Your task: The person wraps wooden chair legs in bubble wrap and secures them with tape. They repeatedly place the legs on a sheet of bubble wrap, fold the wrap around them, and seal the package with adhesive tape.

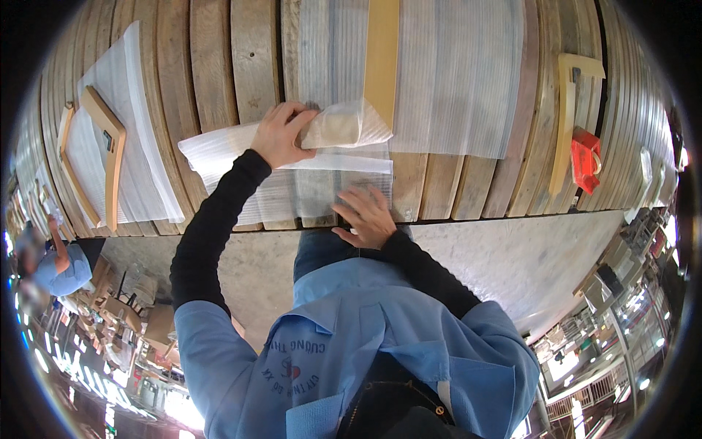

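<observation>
My left hand [281, 135] is wrapped over a bundle of thin white foam sheet [347, 126], with the thumb and fingers closed on it. Something tan shows faintly through the foam; its kind cannot be made out. Loose foam [270, 197] from the same piece lies toward me, over the table's front edge. On that loose part my right hand [365, 216] rests with its fingers spread, holding nothing. Beyond the bundle, a long flat tan strip [382, 66] lies on another wide foam sheet [461, 80].
The table top is of wooden slats [252, 55]. At the left, bent wooden pieces [110, 157] lie on a foam sheet [135, 95]. At the right are an angled wooden piece [564, 124] and a red tape dispenser [585, 161]. Another person [62, 267] is at the far left.
</observation>
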Available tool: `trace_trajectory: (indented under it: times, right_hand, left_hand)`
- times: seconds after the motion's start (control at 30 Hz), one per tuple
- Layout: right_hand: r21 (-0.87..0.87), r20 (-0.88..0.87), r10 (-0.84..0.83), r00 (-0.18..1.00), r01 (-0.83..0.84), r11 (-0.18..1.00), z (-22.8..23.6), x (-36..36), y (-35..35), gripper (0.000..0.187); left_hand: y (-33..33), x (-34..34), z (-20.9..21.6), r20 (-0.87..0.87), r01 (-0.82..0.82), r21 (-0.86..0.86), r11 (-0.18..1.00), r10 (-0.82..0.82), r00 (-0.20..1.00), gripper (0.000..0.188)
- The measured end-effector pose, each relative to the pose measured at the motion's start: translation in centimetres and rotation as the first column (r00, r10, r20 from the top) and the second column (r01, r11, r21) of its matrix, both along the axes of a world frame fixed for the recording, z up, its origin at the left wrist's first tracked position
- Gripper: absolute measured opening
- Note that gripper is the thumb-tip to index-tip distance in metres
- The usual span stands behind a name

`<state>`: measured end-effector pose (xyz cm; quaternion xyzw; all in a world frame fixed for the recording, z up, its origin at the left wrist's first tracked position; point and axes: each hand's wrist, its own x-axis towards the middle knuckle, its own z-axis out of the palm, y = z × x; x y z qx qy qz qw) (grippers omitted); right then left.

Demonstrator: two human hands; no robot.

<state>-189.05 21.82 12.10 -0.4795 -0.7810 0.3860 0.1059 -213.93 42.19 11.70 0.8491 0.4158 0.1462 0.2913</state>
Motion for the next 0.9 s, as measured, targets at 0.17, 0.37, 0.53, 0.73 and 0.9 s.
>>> trace_trajectory:
  times: [0.17, 0.37, 0.53, 0.73, 0.9]
  right_hand:
    - [-0.089, 0.149, 0.191, 0.970, -0.179, 0.980, -0.6, -1.5, -1.3, 0.077]
    - [-0.389, -0.023, 0.268, 0.963, -0.255, 0.885, 1.1, 0.9, -3.5, 0.053]
    - [-0.757, -0.237, 0.041, 0.971, -0.211, 0.618, 4.8, 3.0, 2.5, 0.048]
    - [-0.387, -0.014, -0.307, 0.951, 0.278, 0.879, 6.7, 0.0, 16.0, 0.041]
    - [0.105, 0.310, -0.278, 0.909, 0.258, 0.961, -1.0, -9.4, 23.8, 0.057]
  left_hand:
    - [1.5, 0.2, 0.0, -0.019, 0.039, 0.057, 0.998, -0.038, 0.999, 0.073]
    - [0.2, -0.2, -0.5, -0.021, 0.041, 0.046, 0.998, -0.040, 0.999, 0.073]
    - [-3.4, -0.2, -0.4, -0.040, 0.004, 0.024, 1.000, -0.003, 0.999, 0.072]
    - [-5.9, -0.9, -1.3, -0.046, -0.051, 0.046, 0.998, 0.054, 0.998, 0.073]
    - [-5.9, -0.7, -1.8, -0.044, -0.058, 0.110, 0.992, 0.063, 0.997, 0.068]
